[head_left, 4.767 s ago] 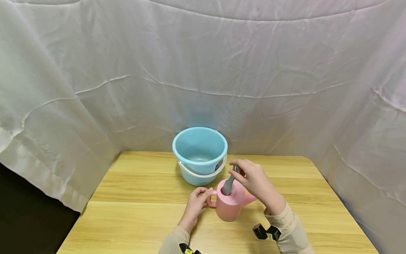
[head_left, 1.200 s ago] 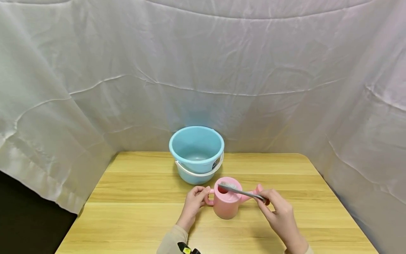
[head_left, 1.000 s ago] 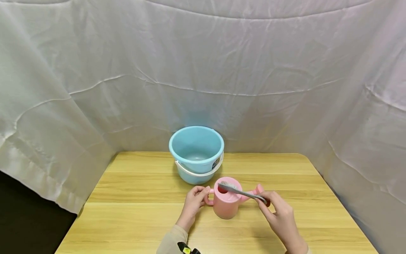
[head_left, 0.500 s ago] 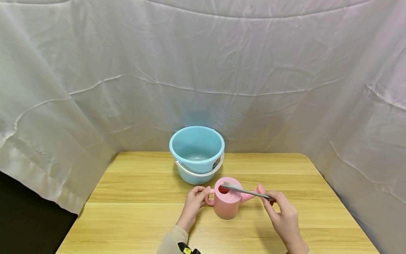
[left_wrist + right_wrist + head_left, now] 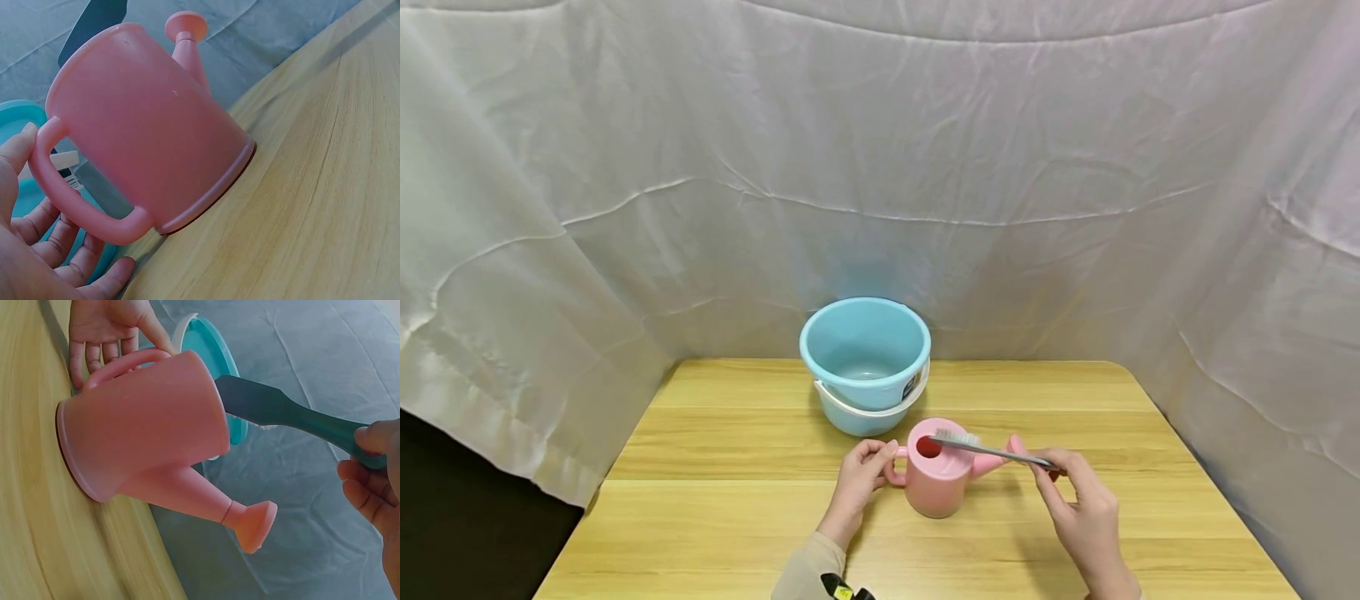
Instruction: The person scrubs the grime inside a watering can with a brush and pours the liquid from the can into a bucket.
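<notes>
A pink watering can (image 5: 936, 487) stands upright on the wooden table, its spout pointing right and a round hole in its top. My left hand (image 5: 856, 483) grips the can's handle (image 5: 75, 200), thumb on top and fingers behind. From the right, my right hand (image 5: 1081, 507) pinches the end of a grey brush (image 5: 1000, 454) between thumb and fingers. The brush lies almost level across the can's top, white bristles (image 5: 957, 437) upward, with its head near the hole. Whether the brush head touches the can I cannot tell.
Behind the can stands a light blue bucket (image 5: 865, 387) with a white handle (image 5: 868, 412) hanging at its front. Pale grey cloth (image 5: 880, 167) encloses the back and sides of the wooden table (image 5: 715, 517).
Earlier the brush stood steeply with one end in the can's hole; it now lies nearly level above the top. Over the last second my right hand slid slightly right with it.
</notes>
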`<action>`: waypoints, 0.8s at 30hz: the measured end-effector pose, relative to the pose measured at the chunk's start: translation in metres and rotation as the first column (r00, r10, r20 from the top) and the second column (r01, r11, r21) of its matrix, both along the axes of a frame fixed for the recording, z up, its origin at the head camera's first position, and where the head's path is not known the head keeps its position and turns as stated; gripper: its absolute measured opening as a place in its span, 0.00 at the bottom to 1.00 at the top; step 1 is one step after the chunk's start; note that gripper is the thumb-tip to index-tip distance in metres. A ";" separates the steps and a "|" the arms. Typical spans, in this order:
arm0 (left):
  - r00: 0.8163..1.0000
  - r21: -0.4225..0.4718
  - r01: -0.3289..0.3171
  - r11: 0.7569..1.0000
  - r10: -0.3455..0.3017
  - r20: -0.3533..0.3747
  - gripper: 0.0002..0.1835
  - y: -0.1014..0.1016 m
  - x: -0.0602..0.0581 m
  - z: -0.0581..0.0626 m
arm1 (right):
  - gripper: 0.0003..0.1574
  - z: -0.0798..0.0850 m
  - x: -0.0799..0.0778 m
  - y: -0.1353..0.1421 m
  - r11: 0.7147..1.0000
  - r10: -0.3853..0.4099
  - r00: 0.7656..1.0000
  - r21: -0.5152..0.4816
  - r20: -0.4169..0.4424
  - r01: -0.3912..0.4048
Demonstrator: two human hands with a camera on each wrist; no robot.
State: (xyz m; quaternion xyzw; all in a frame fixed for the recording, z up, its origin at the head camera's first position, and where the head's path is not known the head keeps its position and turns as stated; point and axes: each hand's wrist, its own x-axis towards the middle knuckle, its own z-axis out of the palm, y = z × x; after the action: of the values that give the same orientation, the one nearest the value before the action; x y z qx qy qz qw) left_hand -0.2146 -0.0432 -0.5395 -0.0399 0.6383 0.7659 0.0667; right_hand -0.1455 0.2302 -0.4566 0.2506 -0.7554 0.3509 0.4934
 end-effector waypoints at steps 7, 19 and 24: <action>1.000 0.004 -0.004 1.000 0.004 -0.006 0.22 0.000 0.000 0.000 | 0.23 0.001 0.000 0.003 1.000 -0.014 1.000 0.007 -0.014 0.014; 1.000 0.023 0.002 1.000 -0.002 -0.012 0.22 0.000 -0.001 -0.002 | 0.21 0.013 -0.002 -0.001 0.996 0.083 0.989 0.029 -0.123 -0.080; 0.999 0.006 0.002 1.000 -0.002 -0.036 0.21 0.001 0.000 -0.003 | 0.23 0.015 -0.002 0.003 0.999 0.041 0.988 0.018 -0.150 -0.039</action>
State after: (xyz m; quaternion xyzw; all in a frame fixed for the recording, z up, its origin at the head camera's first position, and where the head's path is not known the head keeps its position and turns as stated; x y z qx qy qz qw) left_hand -0.2146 -0.0426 -0.5425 -0.0253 0.6369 0.7685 0.0559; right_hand -0.1474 0.2337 -0.4416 0.2951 -0.7137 0.3350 0.5398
